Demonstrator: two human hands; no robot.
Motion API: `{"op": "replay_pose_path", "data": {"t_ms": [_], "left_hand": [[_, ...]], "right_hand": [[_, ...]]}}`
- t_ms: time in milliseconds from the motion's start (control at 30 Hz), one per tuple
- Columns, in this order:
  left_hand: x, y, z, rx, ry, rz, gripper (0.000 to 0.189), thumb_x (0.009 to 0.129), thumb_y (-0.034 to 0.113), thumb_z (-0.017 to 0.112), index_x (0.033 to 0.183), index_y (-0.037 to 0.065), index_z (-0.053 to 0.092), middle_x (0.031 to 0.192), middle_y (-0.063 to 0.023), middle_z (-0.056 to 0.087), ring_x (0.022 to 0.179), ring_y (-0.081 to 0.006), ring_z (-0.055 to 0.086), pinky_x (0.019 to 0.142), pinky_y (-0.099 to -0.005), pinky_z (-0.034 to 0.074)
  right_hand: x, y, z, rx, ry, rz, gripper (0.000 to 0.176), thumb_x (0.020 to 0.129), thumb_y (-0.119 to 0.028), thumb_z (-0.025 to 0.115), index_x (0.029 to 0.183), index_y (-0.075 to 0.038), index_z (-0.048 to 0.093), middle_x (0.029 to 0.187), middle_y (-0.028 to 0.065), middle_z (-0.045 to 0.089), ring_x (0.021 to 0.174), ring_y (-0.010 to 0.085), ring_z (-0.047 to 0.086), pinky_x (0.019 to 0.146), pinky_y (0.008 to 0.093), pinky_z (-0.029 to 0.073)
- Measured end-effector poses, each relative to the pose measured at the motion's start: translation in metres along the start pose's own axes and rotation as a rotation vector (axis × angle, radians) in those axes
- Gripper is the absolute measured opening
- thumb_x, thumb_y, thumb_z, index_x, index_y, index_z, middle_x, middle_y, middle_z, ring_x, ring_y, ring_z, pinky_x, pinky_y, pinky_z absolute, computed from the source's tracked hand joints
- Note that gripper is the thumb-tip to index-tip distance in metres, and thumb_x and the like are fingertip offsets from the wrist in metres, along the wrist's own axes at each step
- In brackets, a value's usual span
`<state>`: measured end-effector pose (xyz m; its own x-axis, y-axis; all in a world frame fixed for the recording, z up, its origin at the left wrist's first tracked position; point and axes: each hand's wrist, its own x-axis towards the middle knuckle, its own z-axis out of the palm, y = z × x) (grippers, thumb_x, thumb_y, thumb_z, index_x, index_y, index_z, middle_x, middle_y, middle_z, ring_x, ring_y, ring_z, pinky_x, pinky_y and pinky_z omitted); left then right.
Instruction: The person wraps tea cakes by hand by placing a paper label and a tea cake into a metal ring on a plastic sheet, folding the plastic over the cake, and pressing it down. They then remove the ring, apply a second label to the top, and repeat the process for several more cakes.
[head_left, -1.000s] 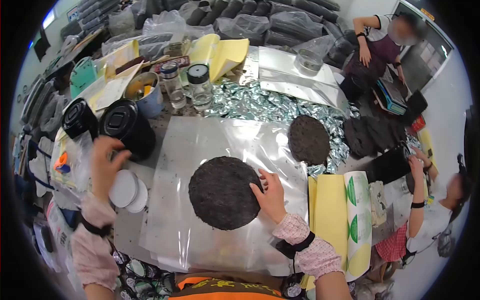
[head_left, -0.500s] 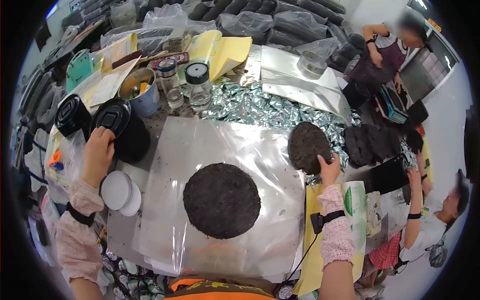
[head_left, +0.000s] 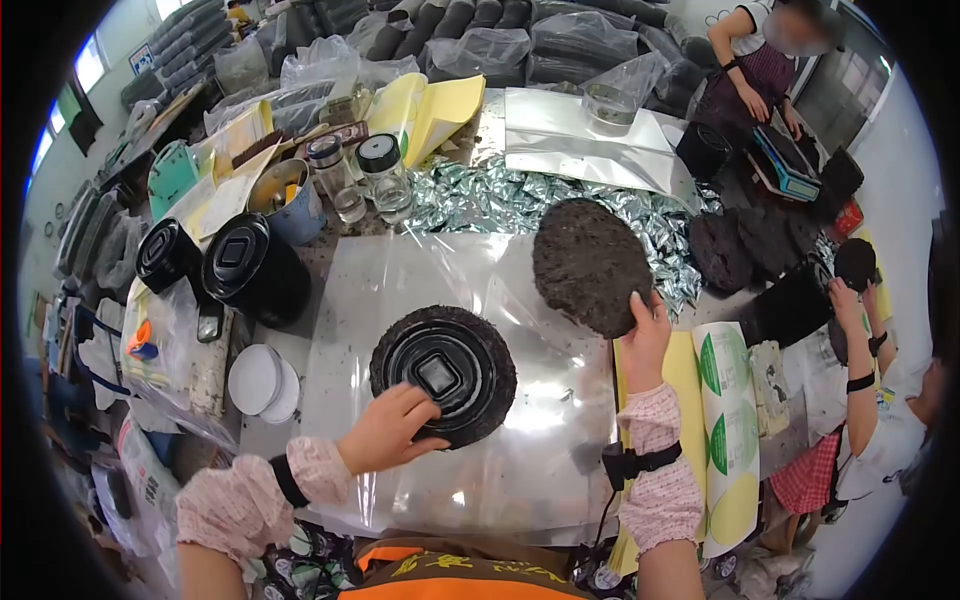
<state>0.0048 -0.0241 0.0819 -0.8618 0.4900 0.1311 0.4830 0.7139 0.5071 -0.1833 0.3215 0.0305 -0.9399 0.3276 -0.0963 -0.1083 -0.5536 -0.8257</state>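
On the clear plastic sheet [head_left: 545,470] lies a dark, crumbly round cake [head_left: 497,408]. A black round plastic lid [head_left: 437,372] with a raised square centre rests on it, leaving a dark rim showing around. My left hand [head_left: 392,432] grips the lid's near edge, thumb and fingers close together. My right hand [head_left: 645,335] pinches a second dark round cake [head_left: 590,265] by its lower right edge. This cake is held tilted above the sheet's right part, in front of many small silvery-green foil packets [head_left: 490,205].
Two black canisters [head_left: 255,270] stand at left, near white discs [head_left: 262,382] and glass jars [head_left: 383,180]. Yellow paper [head_left: 665,400] and printed film [head_left: 728,430] lie at right. More dark cakes [head_left: 722,250] sit farther right. A co-worker's hands [head_left: 850,300] hold a small dark disc.
My left hand has moved from the black canister to the middle cake, where the black lid now sits. My right hand has brought the second cake leftward and tilted it.
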Motion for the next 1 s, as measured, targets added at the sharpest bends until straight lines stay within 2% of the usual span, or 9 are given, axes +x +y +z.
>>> {"op": "replay_pose_path", "data": {"t_ms": [300,600,700,733,833,900,933,967,1000], "left_hand": [[0.058,-0.052,0.040,0.234,-0.177,0.171,0.069,0.087,0.057,0.065,0.143,0.020,0.048,0.148,-0.0177,0.039,0.143,-0.0379,0.030,0.114,-0.0637,0.018],[0.063,-0.076,0.067,-0.069,-0.165,0.106,0.057,0.092,0.048,0.063,0.135,0.014,0.050,0.139,-0.0174,0.044,0.137,-0.0377,0.038,0.115,-0.0668,0.015],[0.061,-0.075,0.063,-0.217,-0.147,0.037,0.045,0.096,0.042,0.060,0.128,0.011,0.056,0.131,-0.0174,0.050,0.134,-0.0334,0.042,0.116,-0.0621,0.018],[0.060,-0.068,0.056,-0.279,0.030,0.037,0.035,0.100,0.033,0.055,0.121,0.005,0.060,0.127,-0.0160,0.055,0.128,-0.0310,0.048,0.114,-0.0504,0.030],[0.036,-0.064,0.017,-1.555,0.565,-0.671,0.034,0.099,0.025,0.055,0.123,0.002,0.059,0.129,-0.0141,0.057,0.124,-0.0313,0.053,0.107,-0.0386,0.040],[0.019,-0.074,0.017,-1.202,0.534,-0.592,0.033,0.097,0.017,0.057,0.126,0.001,0.058,0.132,-0.0146,0.055,0.123,-0.0320,0.054,0.105,-0.0355,0.043],[0.014,-0.078,0.019,-1.026,0.529,-0.546,0.034,0.096,0.014,0.057,0.127,0.001,0.057,0.133,-0.0148,0.055,0.123,-0.0323,0.054,0.103,-0.0339,0.044],[0.012,-0.082,0.032,-0.377,0.522,-0.311,0.038,0.092,0.007,0.060,0.130,0.001,0.056,0.134,-0.0161,0.054,0.124,-0.0325,0.053,0.105,-0.0357,0.043],[0.010,-0.078,0.038,-0.393,0.558,-0.311,0.039,0.091,0.005,0.060,0.130,0.002,0.057,0.134,-0.0165,0.053,0.124,-0.0335,0.053,0.105,-0.0365,0.043]], "right_hand": [[-0.037,0.021,0.032,0.126,-0.263,0.349,0.030,0.097,-0.007,0.061,0.126,-0.001,0.056,0.120,0.0104,0.065,0.109,0.0199,0.064,0.096,0.0344,0.054],[-0.068,0.024,0.045,0.251,-0.503,0.573,0.045,0.100,-0.002,0.051,0.144,0.002,0.040,0.135,0.0156,0.058,0.121,0.0245,0.061,0.102,0.0382,0.053],[-0.092,0.021,0.048,0.142,-0.539,0.585,0.049,0.099,-0.002,0.052,0.145,0.003,0.038,0.134,0.0167,0.059,0.120,0.0242,0.062,0.101,0.0372,0.053],[-0.099,0.024,0.046,0.035,-0.516,0.574,0.048,0.097,-0.002,0.056,0.143,0.001,0.042,0.130,0.0168,0.061,0.118,0.0240,0.063,0.101,0.0362,0.051],[-0.117,0.041,0.042,-0.230,-0.527,0.392,0.050,0.093,0.002,0.061,0.140,0.001,0.043,0.121,0.0152,0.066,0.109,0.0197,0.065,0.096,0.0331,0.053],[-0.134,0.054,0.048,-0.507,-0.522,0.225,0.051,0.090,-0.002,0.068,0.135,0.003,0.046,0.106,0.0134,0.068,0.097,0.0187,0.067,0.086,0.0297,0.053],[-0.140,0.052,0.051,-0.684,-0.555,0.190,0.056,0.087,-0.006,0.072,0.136,0.003,0.045,0.111,0.0167,0.066,0.101,0.0224,0.066,0.088,0.0328,0.053],[-0.144,0.049,0.059,-0.853,-0.591,0.142,0.062,0.085,-0.010,0.076,0.137,0.003,0.045,0.116,0.0199,0.063,0.105,0.0261,0.065,0.090,0.0359,0.053],[-0.145,0.043,0.064,-1.042,-0.670,-0.129,0.067,0.085,-0.017,0.077,0.140,0.002,0.043,0.122,0.0222,0.059,0.111,0.0297,0.061,0.094,0.0384,0.050]]}}
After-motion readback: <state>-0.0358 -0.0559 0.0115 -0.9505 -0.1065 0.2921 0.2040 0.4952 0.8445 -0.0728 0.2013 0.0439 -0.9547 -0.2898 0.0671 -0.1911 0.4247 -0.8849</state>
